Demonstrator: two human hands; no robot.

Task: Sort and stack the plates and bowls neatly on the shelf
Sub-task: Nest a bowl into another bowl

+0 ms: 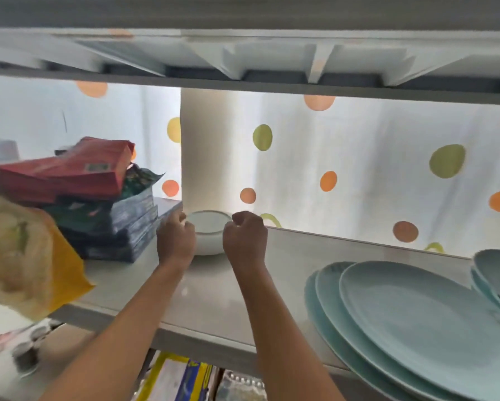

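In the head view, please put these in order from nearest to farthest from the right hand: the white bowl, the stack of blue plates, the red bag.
From the right hand:
1. White bowl, just to its left, at the fingers.
2. Stack of blue plates, on the shelf's right.
3. Red bag, atop the pile, far left.

Bowl [209, 235] at shelf [214, 296] rear, packets [98, 204] left, plates [411, 322] right
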